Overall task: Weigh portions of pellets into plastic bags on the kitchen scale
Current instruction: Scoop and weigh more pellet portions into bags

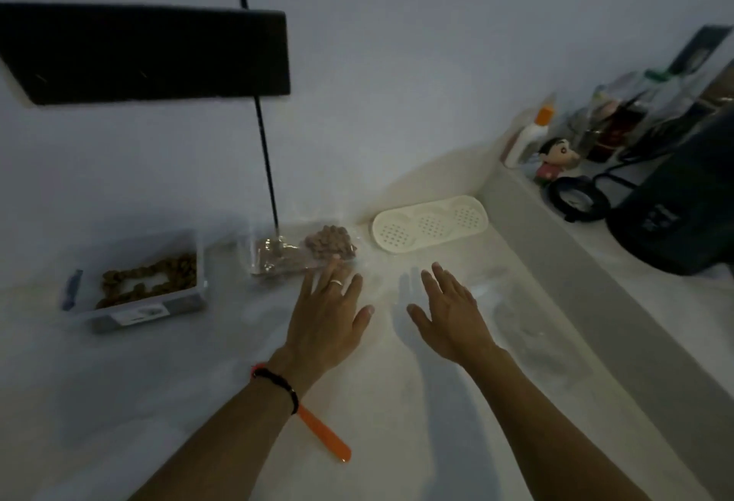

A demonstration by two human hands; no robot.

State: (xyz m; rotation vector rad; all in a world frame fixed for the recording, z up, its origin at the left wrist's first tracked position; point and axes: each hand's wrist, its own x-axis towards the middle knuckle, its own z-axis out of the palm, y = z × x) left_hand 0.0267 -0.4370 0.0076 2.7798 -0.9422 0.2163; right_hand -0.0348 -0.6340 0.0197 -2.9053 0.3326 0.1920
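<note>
A dim white counter (377,401) is stretching out under a pale wall, with a raised ledge (595,262) running along its right side. Near the back, a clear plastic bag (306,252) holding brown pellets (329,243) is lying flat on the counter. To its left, a clear plastic container (139,282) is sitting with more pellets in it. The left hand (331,314) is reaching forward with fingers straight and spread, its fingertips touching or nearly touching the bag's near edge; a ring is showing on one finger. The right hand (449,310) is hovering or lying flat just beside it, fingers also straight, gripping nothing. A perforated white tray (431,225) is lying behind the right hand. An orange strap (323,435) is lying beneath the left wrist. On the ledge, a white bottle (526,139), a small figurine (554,157) and a dark appliance (683,198) are standing.
</note>
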